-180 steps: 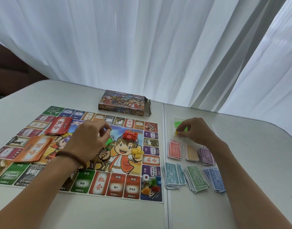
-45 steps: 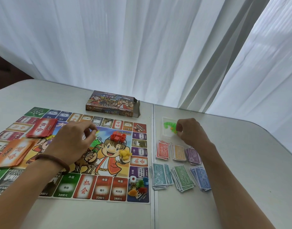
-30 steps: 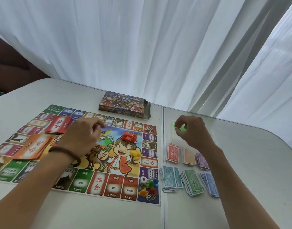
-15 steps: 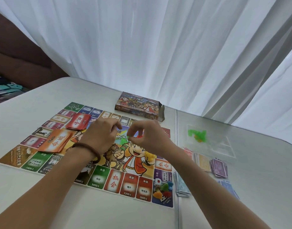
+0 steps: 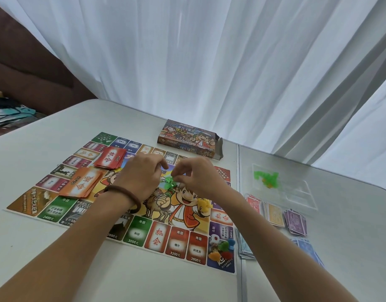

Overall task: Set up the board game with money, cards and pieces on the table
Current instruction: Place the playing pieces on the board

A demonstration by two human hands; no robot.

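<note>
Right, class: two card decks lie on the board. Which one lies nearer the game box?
The red deck, toward the far edge of the board; the orange deck lies closer to the person.

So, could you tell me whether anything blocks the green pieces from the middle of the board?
Nothing visible does: the green pieces are at the centre of the board between the left hand and right hand.

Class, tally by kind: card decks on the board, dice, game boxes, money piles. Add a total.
Card decks: 2, red deck and orange deck
Dice: 1
Game boxes: 1
Money piles in view: 5, red pile, yellow pile, purple pile, teal pile, blue pile; others may be hidden
Total: 9
</note>
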